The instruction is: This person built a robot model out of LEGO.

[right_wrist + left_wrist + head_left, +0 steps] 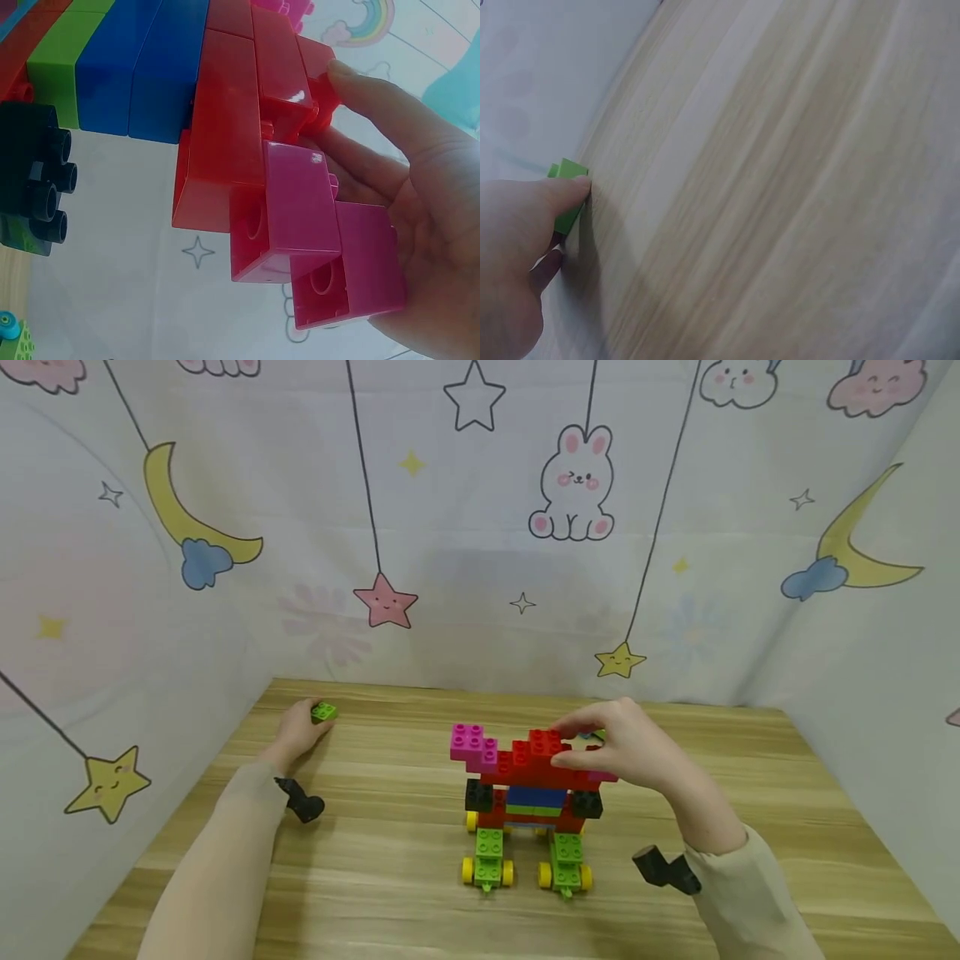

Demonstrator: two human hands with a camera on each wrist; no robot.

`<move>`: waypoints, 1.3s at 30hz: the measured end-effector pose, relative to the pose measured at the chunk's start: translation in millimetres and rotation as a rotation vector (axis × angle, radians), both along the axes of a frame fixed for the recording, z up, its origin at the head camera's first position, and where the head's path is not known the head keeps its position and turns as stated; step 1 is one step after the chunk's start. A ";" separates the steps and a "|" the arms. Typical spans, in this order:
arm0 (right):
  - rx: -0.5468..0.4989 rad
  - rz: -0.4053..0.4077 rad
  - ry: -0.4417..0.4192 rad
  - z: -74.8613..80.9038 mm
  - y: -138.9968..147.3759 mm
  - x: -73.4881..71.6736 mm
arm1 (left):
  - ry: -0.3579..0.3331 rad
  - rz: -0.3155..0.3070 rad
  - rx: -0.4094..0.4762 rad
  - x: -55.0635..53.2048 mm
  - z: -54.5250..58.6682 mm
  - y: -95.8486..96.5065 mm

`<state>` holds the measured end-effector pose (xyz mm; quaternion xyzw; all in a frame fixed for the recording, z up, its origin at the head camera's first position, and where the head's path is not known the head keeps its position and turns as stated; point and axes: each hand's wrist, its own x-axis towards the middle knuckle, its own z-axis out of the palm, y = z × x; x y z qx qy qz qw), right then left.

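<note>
At the table's back left, my left hand (294,732) pinches a small green building brick (324,711). The left wrist view shows the thumb against this green brick (571,196), low over the wood. To the right of centre, my right hand (633,745) pinches a red building brick (545,743) at the top of a built vehicle. Red, blue and green bricks (52,67) form its body, with pink bricks (300,214) stepped out at the side. Black bricks (587,803) jut forward, and green wheeled bases (490,852) with yellow wheels stand below.
A small, partly hidden green piece (598,736) lies behind my right hand. The wooden table (390,860) meets patterned cloth walls (465,635) at the back and sides. Each wrist carries a black device, the left one (302,802) beside the sleeve.
</note>
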<state>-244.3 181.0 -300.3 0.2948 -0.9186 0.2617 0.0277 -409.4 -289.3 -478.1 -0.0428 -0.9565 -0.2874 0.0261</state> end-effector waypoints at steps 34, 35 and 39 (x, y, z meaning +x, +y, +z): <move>-0.018 0.005 -0.022 0.6 -0.9 -1.6 | 0.013 -0.063 0.198 34.7 53.9 46.8; -0.017 0.001 -0.025 0.9 -0.7 -1.4 | 0.030 -0.075 0.203 36.7 58.1 51.8; -0.019 -0.010 -0.041 2.2 -0.5 0.2 | 0.096 -0.107 0.226 46.0 75.2 72.4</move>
